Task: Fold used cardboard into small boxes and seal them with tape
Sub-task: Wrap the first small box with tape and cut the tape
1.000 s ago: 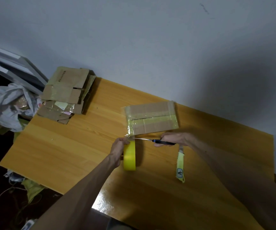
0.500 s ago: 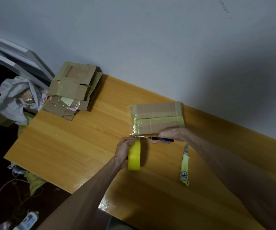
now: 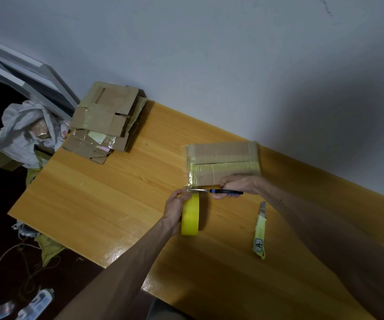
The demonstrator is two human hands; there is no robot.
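The left hand (image 3: 176, 210) grips the upright tape roll (image 3: 190, 218). The right hand (image 3: 239, 183) grips scissors (image 3: 209, 191), blades at the tape strip on the near left corner of the box (image 3: 223, 158). A knife (image 3: 260, 229) lies right on the tabletop (image 3: 94, 204); flat cardboard (image 3: 103, 118) is stacked far left.

A home room, seemingly: wooden table (image 3: 108, 199) against bare wall (image 3: 209, 54) (bagged clutter (image 3: 22, 132) beside it).

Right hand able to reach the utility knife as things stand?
Probably yes: the utility knife lies uncovered on the table beside that forearm, but the right hand is holding scissors.
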